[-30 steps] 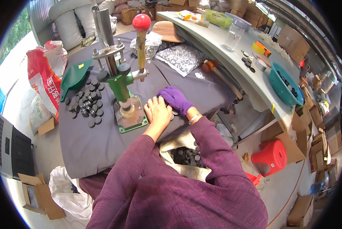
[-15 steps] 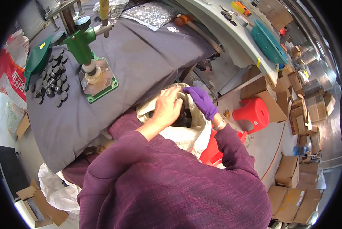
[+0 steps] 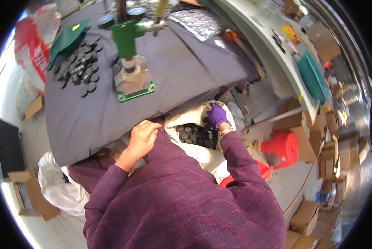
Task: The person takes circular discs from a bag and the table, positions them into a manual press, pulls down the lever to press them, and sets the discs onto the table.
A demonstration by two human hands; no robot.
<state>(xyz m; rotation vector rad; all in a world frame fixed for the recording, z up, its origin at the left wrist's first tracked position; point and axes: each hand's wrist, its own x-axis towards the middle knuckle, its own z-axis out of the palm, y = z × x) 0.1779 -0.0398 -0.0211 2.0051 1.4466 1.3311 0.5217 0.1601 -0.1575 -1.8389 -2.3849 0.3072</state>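
A cream woven sack (image 3: 200,155) stands open at the table's front edge, with many black round discs (image 3: 191,133) inside. My right hand (image 3: 217,115), in a purple glove, grips the far right part of the sack's rim. Bare, with its fingers curled in, my left hand (image 3: 143,137) is over my thigh, left of the sack and apart from it. Whatever its fingers may hold is hidden. On the table, a green hand press (image 3: 126,41) stands beyond my left hand, and a pile of the same black discs (image 3: 81,66) lies to its left.
A grey cloth covers the table (image 3: 90,124). A green scoop (image 3: 68,39), a bag of small metal parts (image 3: 198,23) and an orange-headed mallet (image 3: 231,36) lie on it. At right are a red stool (image 3: 280,149), cardboard boxes (image 3: 306,216) and a side table with a teal basin (image 3: 312,76).
My left hand has left the sack's mouth and moved left to my thigh. The opening now shows the discs inside. The view has shifted, and my right hand still holds the rim.
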